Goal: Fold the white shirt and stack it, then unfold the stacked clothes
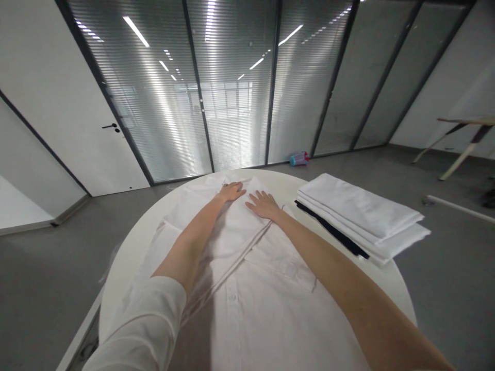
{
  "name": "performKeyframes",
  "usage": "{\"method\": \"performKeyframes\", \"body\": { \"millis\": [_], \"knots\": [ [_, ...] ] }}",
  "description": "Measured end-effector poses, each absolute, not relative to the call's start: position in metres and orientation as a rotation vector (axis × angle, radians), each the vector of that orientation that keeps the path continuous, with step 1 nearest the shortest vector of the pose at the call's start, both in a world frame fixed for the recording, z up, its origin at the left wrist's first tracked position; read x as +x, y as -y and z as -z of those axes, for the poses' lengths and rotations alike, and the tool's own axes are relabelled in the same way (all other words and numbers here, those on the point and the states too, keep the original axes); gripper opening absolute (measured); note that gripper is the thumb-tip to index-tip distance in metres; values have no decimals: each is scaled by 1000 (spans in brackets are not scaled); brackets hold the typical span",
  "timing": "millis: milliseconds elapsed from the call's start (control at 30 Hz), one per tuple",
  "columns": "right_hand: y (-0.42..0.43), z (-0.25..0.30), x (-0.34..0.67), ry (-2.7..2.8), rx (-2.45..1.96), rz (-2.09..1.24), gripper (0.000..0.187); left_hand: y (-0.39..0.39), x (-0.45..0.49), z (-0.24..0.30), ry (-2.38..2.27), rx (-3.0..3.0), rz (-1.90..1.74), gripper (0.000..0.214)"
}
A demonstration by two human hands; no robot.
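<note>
White shirt (266,304) spread on the bench (288,185); your right hand's (263,205) grip flat, fingers splayed; whether your left hand (231,191) pinches cloth, unclear. Step, as judged: smoothing far end; next calls for even pressure

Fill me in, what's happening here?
A person has both bare hands on a pale buttoned shirt spread over a round white table. The left hand and right hand lie palm down near its far end. Folded white cloth sits stacked to the right, black material along its near-left edge.
</note>
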State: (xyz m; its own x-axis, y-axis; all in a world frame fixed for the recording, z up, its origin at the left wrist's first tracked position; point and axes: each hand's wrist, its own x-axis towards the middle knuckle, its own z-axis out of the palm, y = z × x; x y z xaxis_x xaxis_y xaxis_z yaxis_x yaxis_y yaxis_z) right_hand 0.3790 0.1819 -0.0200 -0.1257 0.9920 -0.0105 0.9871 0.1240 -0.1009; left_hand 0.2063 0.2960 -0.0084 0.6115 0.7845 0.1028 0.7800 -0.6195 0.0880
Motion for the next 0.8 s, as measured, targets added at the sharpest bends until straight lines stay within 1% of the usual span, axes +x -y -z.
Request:
{"method": "performKeyframes", "body": {
  "millis": [200,333,433,567,733,800],
  "knots": [
    [-179,18,378,2310,-2015,-123,77,-307,210,12,-1424,2744,-266,57],
    [-178,19,379,2303,-2008,-116,76,-311,219,12,-1456,2698,-242,54],
    [-179,19,379,2302,-2004,-121,76,-310,218,9,-1460,2683,-299,53],
    [-179,18,378,2291,-2016,-143,76,-304,197,4,-1589,2627,-473,49],
    [-178,16,378,2288,-2024,-169,75,-304,159,8,-1743,2480,-483,38],
    [-177,15,378,2289,-2028,-169,75,-308,151,10,-1810,2421,-543,37]
  ]
}}
